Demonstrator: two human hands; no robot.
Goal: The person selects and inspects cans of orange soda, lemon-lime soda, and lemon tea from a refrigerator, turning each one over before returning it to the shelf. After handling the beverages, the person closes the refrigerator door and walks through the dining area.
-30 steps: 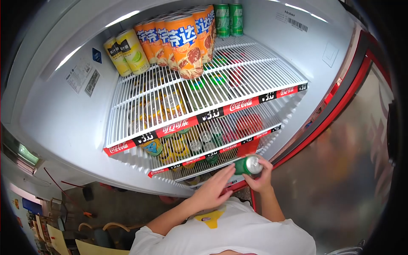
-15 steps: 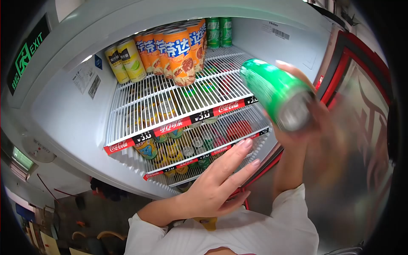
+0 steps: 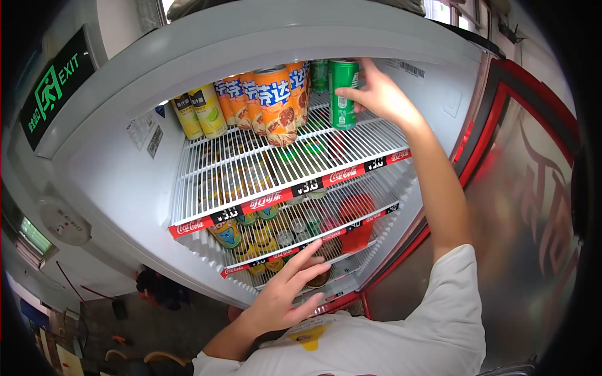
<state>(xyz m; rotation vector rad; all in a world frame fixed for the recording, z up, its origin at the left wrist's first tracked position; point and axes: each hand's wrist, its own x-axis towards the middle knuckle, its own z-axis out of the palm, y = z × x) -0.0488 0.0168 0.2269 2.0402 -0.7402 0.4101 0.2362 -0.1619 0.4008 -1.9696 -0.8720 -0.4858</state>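
My right hand (image 3: 380, 94) grips a green soda can (image 3: 342, 103) from its right side, with the thumb across the front. The can stands upright at the right of the top wire shelf (image 3: 251, 172), in front of another green can (image 3: 319, 76). To its left are several orange soda cans (image 3: 276, 109), and further left two yellow cans (image 3: 205, 111). My left hand (image 3: 282, 294) is held low before the lower shelves, fingers apart, with nothing in it.
Lower shelves hold more cans (image 3: 248, 241) and bottles. A red strip with price tags (image 3: 307, 186) runs along the top shelf's front edge. The fridge's red-framed glass door (image 3: 520, 207) stands swung out on the right. A green exit sign (image 3: 56, 88) hangs at the left.
My right hand has carried the green can from in front of the fridge up and left onto the top shelf, turning it upright. My left hand has shifted slightly down and left.
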